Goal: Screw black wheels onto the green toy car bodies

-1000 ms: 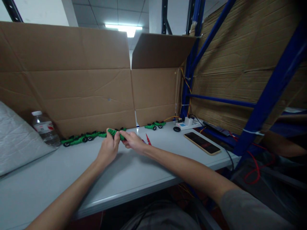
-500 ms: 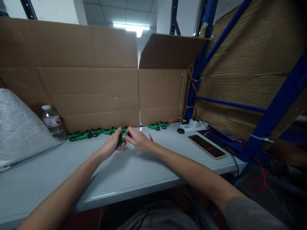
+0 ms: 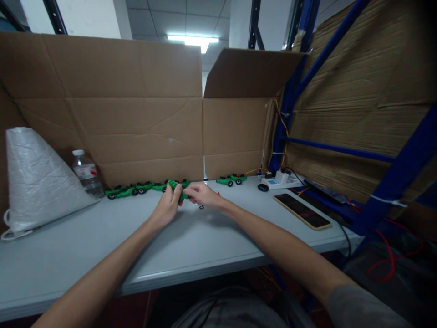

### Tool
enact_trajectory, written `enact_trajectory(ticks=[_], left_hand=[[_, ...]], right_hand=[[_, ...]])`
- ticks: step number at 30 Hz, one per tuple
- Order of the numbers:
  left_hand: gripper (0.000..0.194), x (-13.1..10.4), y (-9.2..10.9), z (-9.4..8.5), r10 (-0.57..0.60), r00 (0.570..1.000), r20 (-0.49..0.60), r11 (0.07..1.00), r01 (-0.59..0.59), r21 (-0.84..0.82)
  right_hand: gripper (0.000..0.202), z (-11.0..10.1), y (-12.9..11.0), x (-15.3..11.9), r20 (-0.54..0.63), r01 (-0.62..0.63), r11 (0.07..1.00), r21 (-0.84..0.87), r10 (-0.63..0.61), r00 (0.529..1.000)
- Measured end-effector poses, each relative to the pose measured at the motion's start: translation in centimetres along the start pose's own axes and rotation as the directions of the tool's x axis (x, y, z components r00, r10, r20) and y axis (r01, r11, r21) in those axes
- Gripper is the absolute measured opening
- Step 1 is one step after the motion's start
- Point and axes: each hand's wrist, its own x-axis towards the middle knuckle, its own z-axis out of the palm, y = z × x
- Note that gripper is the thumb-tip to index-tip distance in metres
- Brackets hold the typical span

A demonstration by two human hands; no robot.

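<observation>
Above the table, my left hand [image 3: 168,204] is wrapped round a green toy car [image 3: 175,184], partly hidden by my fingers. My right hand [image 3: 202,195] has its fingertips pinched together at the car's right end; any small part between them is hidden. A small dark ring-like piece [image 3: 201,207] shows just below my right hand. Behind my left hand a row of several green toy cars [image 3: 124,190] with black wheels runs along the cardboard. More green toy cars [image 3: 231,180] stand to the right. A red tip [image 3: 219,192] shows behind my right wrist.
A white sack [image 3: 44,182] and a water bottle [image 3: 87,173] stand at the left. To the right are a phone [image 3: 302,211], a white power strip [image 3: 278,181] and a round black object [image 3: 262,187]. Cardboard [image 3: 146,118] walls the back; a blue frame [image 3: 392,168] stands on the right.
The view has shifted slightly left. The car has turned in my left hand, and my right fingers have moved to its right end. The dark ring-like piece has come into sight.
</observation>
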Motion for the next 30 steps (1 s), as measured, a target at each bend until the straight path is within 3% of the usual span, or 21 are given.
enact_trajectory(ticks=[3, 7, 11, 14, 16, 18, 21, 23, 24, 27, 29, 30], left_hand=[[0.038, -0.1, -0.2, 0.1, 0.118, 0.993, -0.003, 0.988, -0.117, 0.1], [0.042, 0.2, -0.5, 0.3, 0.169, 0.985, -0.046, 0.985, -0.17, -0.013], [0.053, 0.7, -0.6, 0.1, 0.071, 0.997, 0.006, 0.992, -0.07, -0.107], [0.062, 1.1, -0.8, -0.1, -0.04, 0.989, 0.142, 0.987, 0.062, -0.149], [0.065, 1.3, -0.9, -0.2, -0.094, 0.972, 0.214, 0.972, 0.136, -0.192], [0.066, 1.3, -0.9, -0.2, -0.109, 0.965, 0.238, 0.961, 0.163, -0.222], [0.062, 1.1, -0.8, -0.1, -0.051, 0.989, 0.141, 0.984, 0.074, -0.165], [0.054, 0.8, -0.8, -0.1, 0.035, 0.998, 0.044, 0.997, -0.032, -0.073], [0.05, 0.6, -0.8, -0.1, 0.076, 0.997, 0.01, 0.997, -0.076, -0.027], [0.041, 0.3, -1.0, -0.1, 0.14, 0.99, -0.012, 0.988, -0.139, 0.067], [0.04, 0.3, -1.0, 0.0, 0.141, 0.99, -0.019, 0.988, -0.14, 0.065], [0.041, 0.3, -1.0, 0.1, 0.125, 0.992, -0.031, 0.992, -0.124, 0.03]], right_hand=[[0.051, 0.0, -0.3, 0.1, 0.097, -0.084, 0.988, 0.129, 0.072, 0.993], [0.051, 0.0, -0.8, -0.1, 0.019, 0.136, 0.989, 0.056, -0.138, 0.99], [0.038, -0.5, -1.4, -0.7, -0.002, 0.31, 0.907, -0.286, -0.324, 0.946], [0.025, -1.0, -2.0, -1.1, 0.081, 0.4, 0.721, -0.566, -0.435, 0.897], [0.021, -1.2, -2.2, -1.2, 0.165, 0.461, 0.595, -0.658, -0.484, 0.859], [0.021, -1.2, -2.0, -1.2, 0.182, 0.476, 0.572, -0.667, -0.495, 0.85], [0.028, -0.7, -1.2, -0.8, 0.044, 0.357, 0.773, -0.524, -0.394, 0.918], [0.036, -0.3, -0.7, -0.5, -0.045, 0.183, 0.945, -0.272, -0.203, 0.978], [0.043, -0.2, -0.5, -0.3, -0.012, 0.101, 0.985, -0.139, -0.104, 0.995], [0.05, 0.0, -0.5, 0.1, 0.126, -0.141, 0.983, 0.116, 0.126, 0.984], [0.051, 0.1, -0.5, 0.1, 0.166, -0.188, 0.964, 0.19, 0.157, 0.973], [0.052, 0.3, -0.5, 0.1, 0.139, -0.152, 0.967, 0.205, 0.125, 0.982]])
